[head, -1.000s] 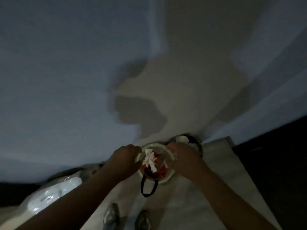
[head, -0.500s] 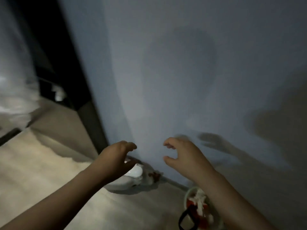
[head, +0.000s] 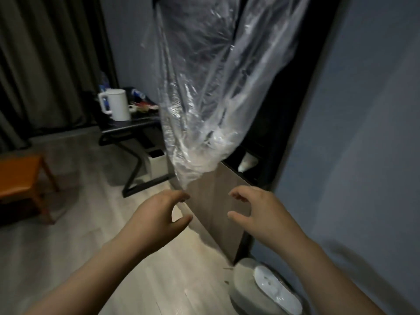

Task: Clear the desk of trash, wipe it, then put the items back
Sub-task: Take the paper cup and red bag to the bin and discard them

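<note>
Hanging crinkled clear plastic bag [head: 204,98] tapers above left hand [head: 159,214], right hand [head: 261,212]; both loosely curled, empty.

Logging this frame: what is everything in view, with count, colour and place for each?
clear plastic bag: one, transparent, hanging at centre, top to mid-frame
white electric kettle: one, white, on the desk
black metal-legged desk: one, black, left of the bag
small desk clutter: several, blue, red, white, behind the kettle
orange stool: one, orange, far left
white box: one, white, under the desk
wood-grain panel: one, grey-brown, behind the hands
rounded grey-white object: one, floor, lower right, unclear
dark curtain: one, grey, upper left
left hand: one, fingers curled apart, holding nothing
right hand: one, likewise empty
</note>
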Demonstrator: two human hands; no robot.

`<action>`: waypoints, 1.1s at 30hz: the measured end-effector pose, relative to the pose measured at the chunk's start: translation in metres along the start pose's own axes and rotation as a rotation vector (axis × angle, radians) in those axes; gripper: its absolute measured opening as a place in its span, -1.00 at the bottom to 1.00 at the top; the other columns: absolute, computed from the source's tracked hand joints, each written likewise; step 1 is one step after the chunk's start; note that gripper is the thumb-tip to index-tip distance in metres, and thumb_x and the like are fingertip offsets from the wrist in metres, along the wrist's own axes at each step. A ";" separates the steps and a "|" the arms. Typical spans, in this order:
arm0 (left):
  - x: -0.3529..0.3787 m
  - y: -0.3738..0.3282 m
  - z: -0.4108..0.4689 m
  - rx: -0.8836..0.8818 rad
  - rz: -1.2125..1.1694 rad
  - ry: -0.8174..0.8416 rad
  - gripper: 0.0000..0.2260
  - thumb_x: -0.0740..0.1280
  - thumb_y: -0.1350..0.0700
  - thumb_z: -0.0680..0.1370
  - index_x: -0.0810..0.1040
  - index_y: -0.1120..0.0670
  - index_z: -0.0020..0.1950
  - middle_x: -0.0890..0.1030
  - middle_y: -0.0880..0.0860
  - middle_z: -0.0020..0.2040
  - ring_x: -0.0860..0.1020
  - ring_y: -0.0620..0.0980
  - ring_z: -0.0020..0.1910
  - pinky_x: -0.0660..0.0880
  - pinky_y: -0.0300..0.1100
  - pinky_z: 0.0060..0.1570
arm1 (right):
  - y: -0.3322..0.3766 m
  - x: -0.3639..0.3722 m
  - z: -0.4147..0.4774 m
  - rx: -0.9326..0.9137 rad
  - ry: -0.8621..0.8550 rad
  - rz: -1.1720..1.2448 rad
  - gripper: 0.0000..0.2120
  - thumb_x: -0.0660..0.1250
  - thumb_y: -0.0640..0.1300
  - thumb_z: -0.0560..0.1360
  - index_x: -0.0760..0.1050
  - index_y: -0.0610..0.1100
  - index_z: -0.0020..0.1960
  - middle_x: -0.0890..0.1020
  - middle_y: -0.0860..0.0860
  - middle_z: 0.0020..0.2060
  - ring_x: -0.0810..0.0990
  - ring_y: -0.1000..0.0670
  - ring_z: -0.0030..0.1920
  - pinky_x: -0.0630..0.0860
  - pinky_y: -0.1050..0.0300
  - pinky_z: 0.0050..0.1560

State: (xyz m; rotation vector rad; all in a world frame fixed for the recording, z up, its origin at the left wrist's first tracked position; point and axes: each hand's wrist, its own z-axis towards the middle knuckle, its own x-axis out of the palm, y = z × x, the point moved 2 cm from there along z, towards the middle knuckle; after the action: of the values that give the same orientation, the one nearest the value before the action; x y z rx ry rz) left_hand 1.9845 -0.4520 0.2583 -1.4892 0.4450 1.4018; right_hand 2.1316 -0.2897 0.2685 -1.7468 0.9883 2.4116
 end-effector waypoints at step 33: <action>-0.163 0.389 0.299 -0.222 0.151 -0.204 -0.59 0.31 -0.13 0.53 0.40 -0.13 0.37 0.47 -0.19 0.27 0.44 -0.23 0.25 0.36 -0.35 0.20 | 0.166 0.158 0.513 -0.268 -0.025 0.050 -0.68 0.39 0.00 0.43 0.51 0.06 0.18 0.58 0.18 0.07 0.52 0.18 0.08 0.47 0.21 0.13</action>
State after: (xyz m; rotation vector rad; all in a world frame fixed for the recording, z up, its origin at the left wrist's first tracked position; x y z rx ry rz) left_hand 1.4698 -0.4296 0.3001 -1.4916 0.2856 1.7507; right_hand 1.5744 -0.2276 0.3062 -1.7790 0.7434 2.6997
